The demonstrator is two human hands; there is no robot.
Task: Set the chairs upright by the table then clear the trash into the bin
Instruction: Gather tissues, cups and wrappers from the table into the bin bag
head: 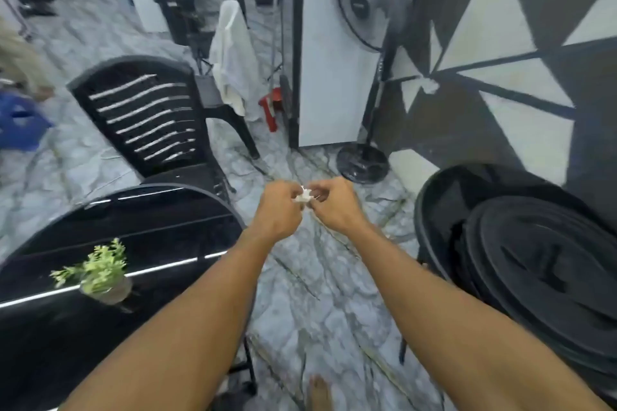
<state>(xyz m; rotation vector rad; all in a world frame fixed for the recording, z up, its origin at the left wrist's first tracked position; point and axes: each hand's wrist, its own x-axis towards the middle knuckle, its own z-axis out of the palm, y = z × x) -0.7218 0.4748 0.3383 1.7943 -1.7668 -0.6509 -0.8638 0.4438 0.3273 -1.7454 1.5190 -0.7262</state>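
My left hand (pixel 278 210) and my right hand (pixel 335 207) meet over the floor, both pinching a small crumpled white scrap of paper (pixel 303 196) between their fingertips. A black plastic chair (pixel 147 117) with a slatted back stands upright at the far edge of the round black glass table (pixel 140 227) on my left. On my right stands a big black bin (pixel 444 203), open, with its round black lid (pixel 547 274) leaning at its near side. A second black chair (pixel 230 110) stands farther back with a white cloth draped over it.
A small green plant (pixel 100 272) in a pot sits on the table. A black pedestal fan (pixel 367 157) stands by a white partition ahead. A red stool (pixel 270 107), a blue stool (pixel 20 120) and another black bin (pixel 178 13) are farther off on the marble floor.
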